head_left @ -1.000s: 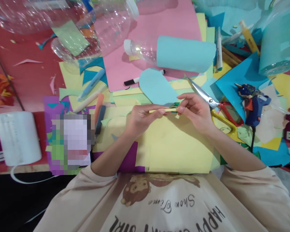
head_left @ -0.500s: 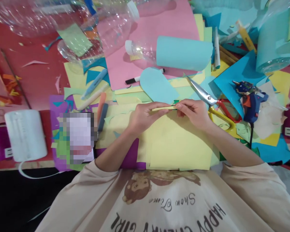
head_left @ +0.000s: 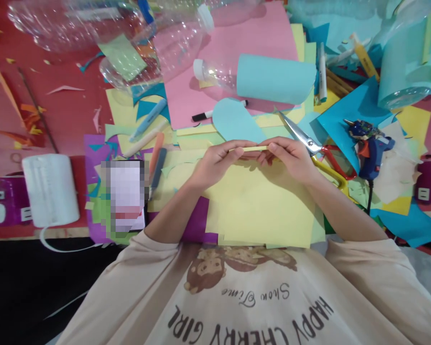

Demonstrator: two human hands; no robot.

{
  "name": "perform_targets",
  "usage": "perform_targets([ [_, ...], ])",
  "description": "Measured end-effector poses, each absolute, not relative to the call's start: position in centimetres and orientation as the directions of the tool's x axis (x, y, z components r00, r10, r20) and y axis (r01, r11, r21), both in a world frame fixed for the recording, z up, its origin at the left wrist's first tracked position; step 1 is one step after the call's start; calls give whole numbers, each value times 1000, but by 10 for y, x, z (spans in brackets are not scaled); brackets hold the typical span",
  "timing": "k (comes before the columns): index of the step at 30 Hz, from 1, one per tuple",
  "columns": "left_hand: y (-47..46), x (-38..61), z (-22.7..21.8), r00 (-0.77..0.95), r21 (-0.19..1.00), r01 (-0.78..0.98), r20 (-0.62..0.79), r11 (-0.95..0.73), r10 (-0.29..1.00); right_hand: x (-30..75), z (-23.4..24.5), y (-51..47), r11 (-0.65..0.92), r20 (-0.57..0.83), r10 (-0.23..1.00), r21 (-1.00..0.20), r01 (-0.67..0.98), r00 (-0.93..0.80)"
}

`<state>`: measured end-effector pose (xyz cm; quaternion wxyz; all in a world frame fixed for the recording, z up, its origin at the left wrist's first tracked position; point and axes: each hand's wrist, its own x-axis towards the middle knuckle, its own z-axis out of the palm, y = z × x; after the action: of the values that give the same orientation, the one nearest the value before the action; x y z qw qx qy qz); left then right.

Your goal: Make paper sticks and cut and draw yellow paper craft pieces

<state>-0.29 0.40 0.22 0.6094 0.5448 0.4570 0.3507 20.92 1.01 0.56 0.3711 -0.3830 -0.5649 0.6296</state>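
Observation:
Between my two hands is a narrow pale-yellow paper strip (head_left: 255,149), seen nearly edge-on. My left hand (head_left: 217,163) pinches its left end between thumb and fingers. At the other end, my right hand (head_left: 290,155) pinches it the same way, with fingertips behind it. Both hands are above a stack of pale-yellow paper sheets (head_left: 262,206) at the table's near side. Just right of my right hand lie scissors (head_left: 311,145) with red and yellow handles, blades partly apart. A light-blue rounded paper piece (head_left: 237,122) rests just beyond the hands.
A clear bottle wrapped in light-blue paper (head_left: 276,78) lies on pink paper (head_left: 262,28). To the right are a blue glue gun (head_left: 375,155) and another bottle with blue paper (head_left: 404,72). At left sit a phone (head_left: 127,191), a white roll (head_left: 51,190) and several markers (head_left: 149,120).
Both hands have moved slightly away from my body with the strip, and their grip on it has shifted. The whole view has shifted slightly.

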Motion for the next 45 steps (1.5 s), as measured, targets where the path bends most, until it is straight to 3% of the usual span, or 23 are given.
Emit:
perform_targets([
  [6,5,-6,4,395,976,-56,-172,211,902,211,8,10,-181,-144,896,-982,-50,-421],
  [8,7,-7,2,312,982,-100,-124,162,942,209,7,6,-113,-113,941,-993,21,-319],
  [10,11,-10,-1,146,991,-124,-35,54,989,203,5,-2,49,0,974,-976,211,-228],
  [12,16,-12,-3,-17,991,-121,62,-64,998,193,1,-11,276,151,944,-849,451,-295],
  [15,22,-16,-6,-142,987,-97,116,-130,983,175,-6,-24,557,223,810,-580,594,-542],
  [17,24,-16,-9,-145,988,-87,115,-129,983,168,-9,-27,589,186,794,-471,657,-579],
  [19,24,-15,-12,-110,989,-71,121,-130,987,166,-10,-27,566,130,808,-444,695,-575],
  [22,21,-14,-12,-69,992,-3,122,-123,990,173,-8,-23,512,65,823,-514,688,-564],
  [25,17,-12,-7,-32,979,176,109,-102,994,182,-6,-17,481,48,824,-586,652,-564],
  [28,15,-12,0,28,915,388,112,-114,993,187,-5,-12,493,64,808,-618,613,-586],
  [31,15,-12,0,64,864,480,141,-154,988,189,-7,-9,502,120,811,-643,578,-572],
  [39,17,-13,-5,91,898,427,80,-112,993,204,5,3,525,306,830,-711,468,-467],
  [45,11,-10,-3,-1,930,353,113,-106,994,222,23,7,385,295,915,-842,379,-276],
])
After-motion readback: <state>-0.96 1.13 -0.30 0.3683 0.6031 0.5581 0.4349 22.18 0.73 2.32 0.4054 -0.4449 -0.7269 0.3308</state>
